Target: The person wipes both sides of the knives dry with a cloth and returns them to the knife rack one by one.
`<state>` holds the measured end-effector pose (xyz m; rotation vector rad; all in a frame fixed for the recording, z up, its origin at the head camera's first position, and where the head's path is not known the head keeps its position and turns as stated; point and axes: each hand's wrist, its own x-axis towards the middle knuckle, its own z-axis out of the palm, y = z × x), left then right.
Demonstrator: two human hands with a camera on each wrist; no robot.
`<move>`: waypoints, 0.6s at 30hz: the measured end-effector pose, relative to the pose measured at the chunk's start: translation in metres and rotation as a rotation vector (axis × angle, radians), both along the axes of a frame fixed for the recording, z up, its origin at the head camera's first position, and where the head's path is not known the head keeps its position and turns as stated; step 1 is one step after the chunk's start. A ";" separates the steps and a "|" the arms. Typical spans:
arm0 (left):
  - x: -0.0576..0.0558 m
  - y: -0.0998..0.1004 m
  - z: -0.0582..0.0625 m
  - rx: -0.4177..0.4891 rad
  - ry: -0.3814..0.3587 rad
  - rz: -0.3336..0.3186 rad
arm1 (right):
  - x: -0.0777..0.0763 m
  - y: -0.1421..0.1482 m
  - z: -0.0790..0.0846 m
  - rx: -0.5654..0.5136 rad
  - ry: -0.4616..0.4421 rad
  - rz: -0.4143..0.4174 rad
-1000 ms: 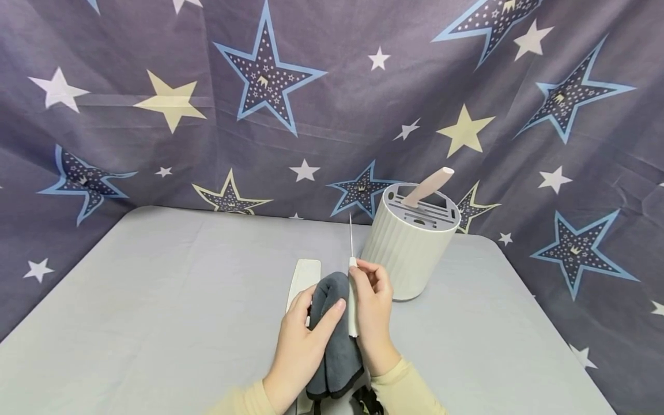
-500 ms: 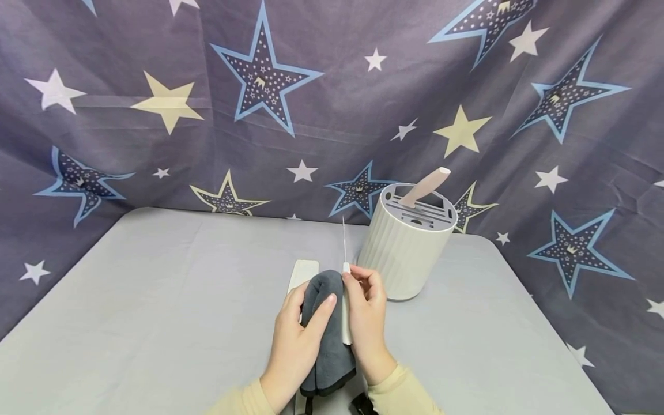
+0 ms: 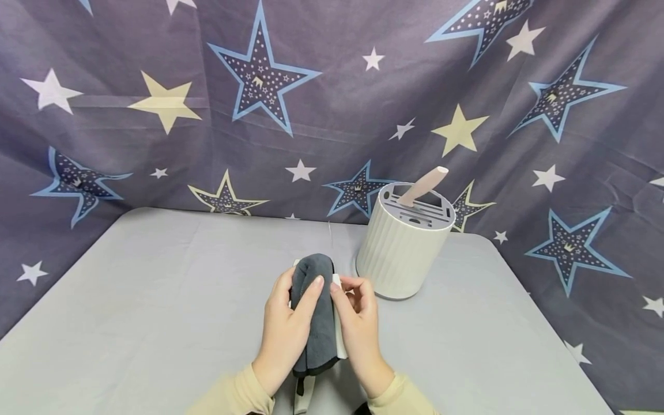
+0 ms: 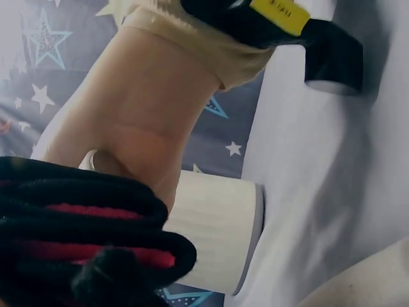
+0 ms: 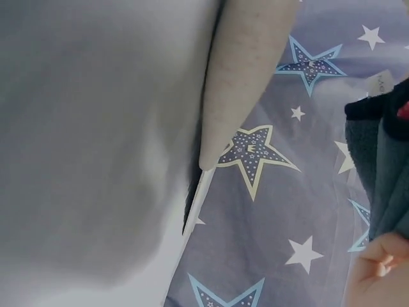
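Note:
My left hand (image 3: 287, 323) holds a folded dark grey cloth (image 3: 323, 323), its thumb lying across the front. In the left wrist view the black-edged end of the cloth (image 4: 83, 224) shows red inside its folds. Against the cloth's right side, my right hand (image 3: 360, 328) pinches a white-handled knife (image 3: 340, 340) near the top of its handle. Its thin blade points away from me and is barely visible edge-on. A pale flat strip (image 3: 304, 396) lies under the cloth, mostly hidden.
A ribbed white knife block (image 3: 402, 253) stands on the table (image 3: 155, 300) to the right, beyond my right hand. One pink-handled knife (image 3: 425, 184) sits in its slotted top. A star-patterned curtain (image 3: 332, 115) hangs behind.
Both hands have shifted slightly left with the cloth and knife. The cloth now covers more of the pale strip. The head view has drifted a little.

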<state>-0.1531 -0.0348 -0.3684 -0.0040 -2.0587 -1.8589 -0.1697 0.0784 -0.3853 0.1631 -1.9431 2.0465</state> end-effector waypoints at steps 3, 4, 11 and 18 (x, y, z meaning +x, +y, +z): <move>-0.001 -0.002 0.001 0.044 -0.015 -0.034 | -0.001 0.004 0.003 -0.014 -0.008 0.019; -0.001 -0.003 0.002 0.055 -0.023 -0.041 | -0.001 0.005 0.004 -0.017 -0.014 0.023; -0.001 -0.012 0.008 0.103 -0.086 -0.065 | -0.008 0.015 0.014 0.038 -0.010 0.011; -0.003 -0.020 0.010 0.219 -0.169 -0.109 | -0.015 0.035 0.028 0.137 0.052 -0.003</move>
